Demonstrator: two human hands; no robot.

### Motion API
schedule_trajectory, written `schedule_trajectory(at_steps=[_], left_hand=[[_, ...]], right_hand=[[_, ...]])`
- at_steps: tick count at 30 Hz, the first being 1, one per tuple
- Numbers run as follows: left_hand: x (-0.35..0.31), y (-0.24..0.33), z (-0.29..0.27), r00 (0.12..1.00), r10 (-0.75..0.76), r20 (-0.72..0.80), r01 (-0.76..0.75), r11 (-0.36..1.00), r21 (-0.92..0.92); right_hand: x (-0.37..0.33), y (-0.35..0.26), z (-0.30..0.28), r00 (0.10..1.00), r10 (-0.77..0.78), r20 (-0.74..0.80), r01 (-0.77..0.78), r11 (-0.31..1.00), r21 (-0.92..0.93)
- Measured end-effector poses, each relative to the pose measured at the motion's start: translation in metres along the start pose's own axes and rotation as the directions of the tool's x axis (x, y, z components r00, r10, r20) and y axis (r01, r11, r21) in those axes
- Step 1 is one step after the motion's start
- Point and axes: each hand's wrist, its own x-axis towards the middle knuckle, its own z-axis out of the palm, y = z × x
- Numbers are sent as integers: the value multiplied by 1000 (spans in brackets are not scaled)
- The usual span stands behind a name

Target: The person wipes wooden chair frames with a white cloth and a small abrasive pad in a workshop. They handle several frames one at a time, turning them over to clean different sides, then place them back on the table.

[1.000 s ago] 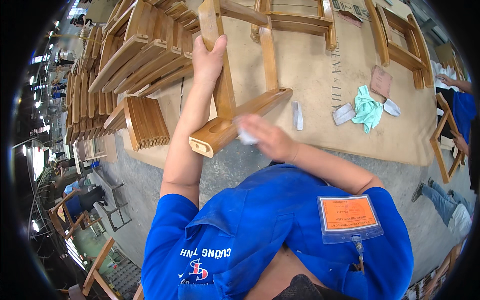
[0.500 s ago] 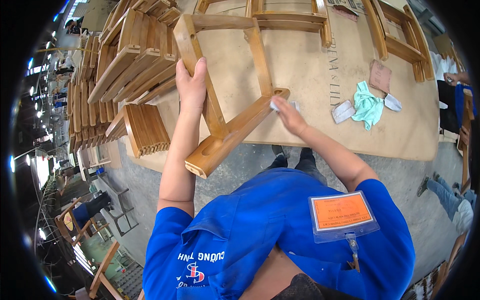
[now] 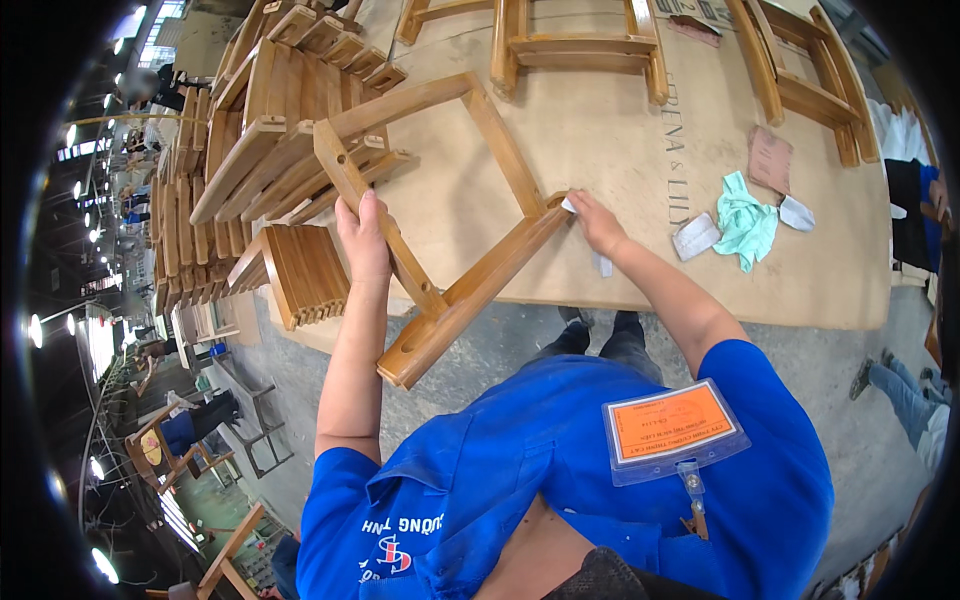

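A broad tan counter (image 3: 600, 140) carries everything. The teal cloth (image 3: 745, 225) lies toward its right side; just left of the cloth sits a pale folded wipe (image 3: 695, 237), above it what looks like brown sandpaper (image 3: 770, 160). Far left of the cloth, stacked wooden frames (image 3: 270, 130) crowd the counter's edge.

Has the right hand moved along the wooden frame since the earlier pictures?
Yes. The right hand with its small white pad has slid up the rail of the wooden frame, away from the table edge, toward the far corner joint.
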Motion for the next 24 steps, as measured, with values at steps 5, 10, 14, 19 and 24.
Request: schedule_trajectory(at_steps=[5,10,14,19,24], left_hand=[[0,-24,-29,999,44,-20,-40,987,153],[2,-52,-66,988,44,151,-83,961,265],[16,-89,-90,990,71,125,-90,985,149],[21,-153,-117,986,-85,-144,104,986,130],[21,-142,-133,902,-224,-369,105,942,-317]], right_hand=[[-9,-5,4,970,-196,143,199,980,-2],[10,23,-27,965,-10,264,92,950,-299],[26,37,-24,943,-49,330,179,909,-377],[13,16,7,882,-162,442,390,778,-494],[5,8,8,861,-144,488,436,703,-562]])
